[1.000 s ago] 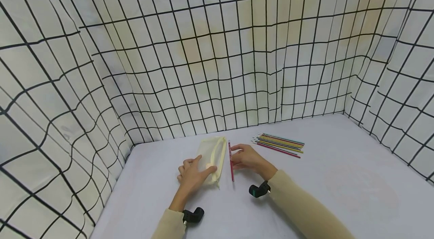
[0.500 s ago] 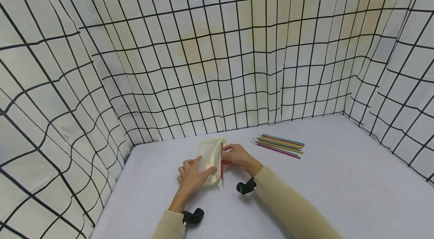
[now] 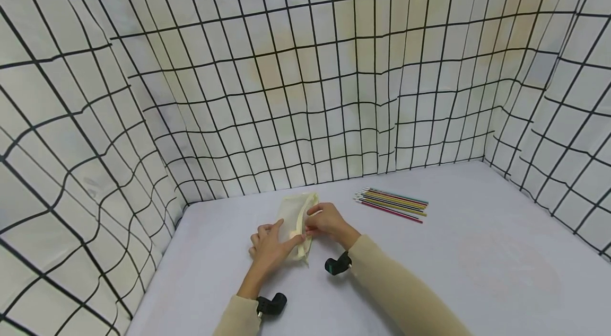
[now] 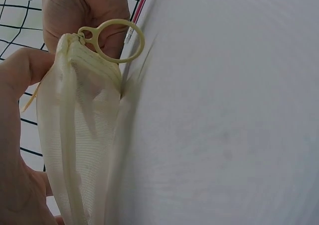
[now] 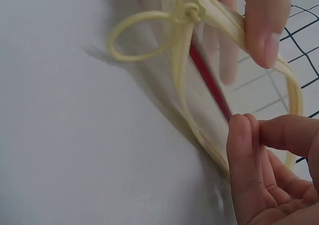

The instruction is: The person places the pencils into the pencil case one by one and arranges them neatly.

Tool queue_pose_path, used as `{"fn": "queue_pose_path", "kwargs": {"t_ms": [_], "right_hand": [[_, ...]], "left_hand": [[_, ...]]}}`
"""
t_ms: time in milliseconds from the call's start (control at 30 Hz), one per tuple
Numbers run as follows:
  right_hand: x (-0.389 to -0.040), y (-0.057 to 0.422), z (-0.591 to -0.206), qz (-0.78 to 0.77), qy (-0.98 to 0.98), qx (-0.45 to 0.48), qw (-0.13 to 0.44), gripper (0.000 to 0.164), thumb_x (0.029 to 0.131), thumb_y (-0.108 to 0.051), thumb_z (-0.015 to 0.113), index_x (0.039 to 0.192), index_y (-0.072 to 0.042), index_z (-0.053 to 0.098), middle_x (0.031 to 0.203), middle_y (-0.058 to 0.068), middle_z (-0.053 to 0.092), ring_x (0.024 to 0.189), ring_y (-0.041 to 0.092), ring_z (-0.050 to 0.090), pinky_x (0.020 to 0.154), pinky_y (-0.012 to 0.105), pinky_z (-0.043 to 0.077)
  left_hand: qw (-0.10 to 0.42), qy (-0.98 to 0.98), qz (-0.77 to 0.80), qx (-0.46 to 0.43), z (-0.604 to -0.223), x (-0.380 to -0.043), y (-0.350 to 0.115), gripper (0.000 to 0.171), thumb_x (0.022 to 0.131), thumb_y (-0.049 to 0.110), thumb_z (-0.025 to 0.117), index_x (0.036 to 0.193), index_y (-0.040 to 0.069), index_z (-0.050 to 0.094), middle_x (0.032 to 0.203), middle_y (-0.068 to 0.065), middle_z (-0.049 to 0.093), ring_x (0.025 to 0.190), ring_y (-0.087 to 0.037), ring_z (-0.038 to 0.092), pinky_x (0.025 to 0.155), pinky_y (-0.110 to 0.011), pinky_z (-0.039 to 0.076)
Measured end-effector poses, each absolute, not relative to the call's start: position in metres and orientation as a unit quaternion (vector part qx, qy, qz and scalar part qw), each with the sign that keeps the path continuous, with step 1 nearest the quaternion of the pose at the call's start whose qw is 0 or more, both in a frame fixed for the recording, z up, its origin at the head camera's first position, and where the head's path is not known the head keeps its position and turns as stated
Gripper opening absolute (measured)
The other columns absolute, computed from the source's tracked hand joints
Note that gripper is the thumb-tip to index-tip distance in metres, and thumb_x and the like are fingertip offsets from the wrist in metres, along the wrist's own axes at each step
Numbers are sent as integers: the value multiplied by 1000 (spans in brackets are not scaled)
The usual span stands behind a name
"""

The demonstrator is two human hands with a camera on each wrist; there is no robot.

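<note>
A pale yellow mesh zipper pouch lies on the white table, its zipper parted wide in the right wrist view. My left hand grips its near left side, thumb over the zipper edge and fingers showing through the mesh behind. With thumb and fingertips, my right hand pinches the end of a red pencil at the pouch's opening. Most of that pencil runs inside, between the zipper edges; its far end is hidden under the zipper slider. A ring pull hangs from the slider.
Several colored pencils lie side by side at the back right of the table. White walls with a black grid surround the table's back and sides. Small black cameras sit on both wrists.
My right hand has moved left with the red pencil, from beside the pouch into its opening, so the pencil is now hidden in the head view. My left hand has stayed in place.
</note>
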State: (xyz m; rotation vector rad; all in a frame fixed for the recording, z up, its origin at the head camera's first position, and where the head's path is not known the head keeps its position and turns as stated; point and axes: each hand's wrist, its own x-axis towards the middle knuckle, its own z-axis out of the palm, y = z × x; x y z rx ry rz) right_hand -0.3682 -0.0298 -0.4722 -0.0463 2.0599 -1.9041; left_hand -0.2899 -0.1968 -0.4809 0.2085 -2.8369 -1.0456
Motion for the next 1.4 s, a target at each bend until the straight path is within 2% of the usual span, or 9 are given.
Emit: {"fn": "queue_pose_path", "kwargs": {"t_ms": [133, 633, 833, 1067, 1267, 1400], "right_hand": [[-368, -25, -473, -668, 725, -9, 168, 29, 88, 5, 68, 117, 4, 63, 80, 10, 67, 65, 14, 66, 61, 25, 59], [-367, 20, -471, -626, 765, -30, 152, 29, 90, -2, 70, 119, 0, 65, 95, 12, 69, 77, 17, 68, 70, 29, 60], [-366, 49, -469, -586, 799, -39, 127, 29, 92, -6, 69, 121, -3, 65, 98, 11, 70, 81, 19, 69, 73, 31, 61], [-370, 84, -467, -591, 799, -43, 99, 31, 93, -6, 68, 124, 0, 64, 96, 12, 68, 79, 19, 69, 74, 33, 61], [-373, 112, -462, -571, 816, -62, 70, 34, 96, -8, 65, 129, 1, 61, 105, 20, 69, 81, 17, 69, 77, 33, 61], [-376, 128, -461, -555, 827, -75, 52, 35, 97, -7, 64, 130, 2, 61, 104, 21, 68, 82, 17, 68, 77, 32, 60]], "left_hand": [[59, -934, -344, 71, -481, -290, -196, 94, 78, 67, 72, 152, 13, 49, 146, -20, 40, 131, -42, 31, 92, -57, 29], [47, -932, -351, 71, -479, -290, -195, 96, 79, 67, 72, 154, 14, 46, 149, -18, 38, 132, -41, 30, 94, -57, 28], [48, -932, -353, 70, -480, -290, -196, 96, 79, 66, 72, 154, 13, 46, 149, -20, 38, 132, -42, 30, 93, -58, 28], [46, -931, -356, 70, -481, -289, -197, 96, 79, 66, 72, 155, 13, 45, 149, -21, 38, 131, -43, 29, 91, -56, 28], [47, -931, -354, 72, -481, -289, -197, 96, 79, 66, 72, 155, 14, 45, 149, -20, 38, 131, -42, 30, 92, -57, 28], [51, -932, -352, 70, -481, -289, -197, 96, 79, 66, 73, 155, 14, 45, 148, -20, 39, 131, -42, 30, 92, -57, 28]]}}
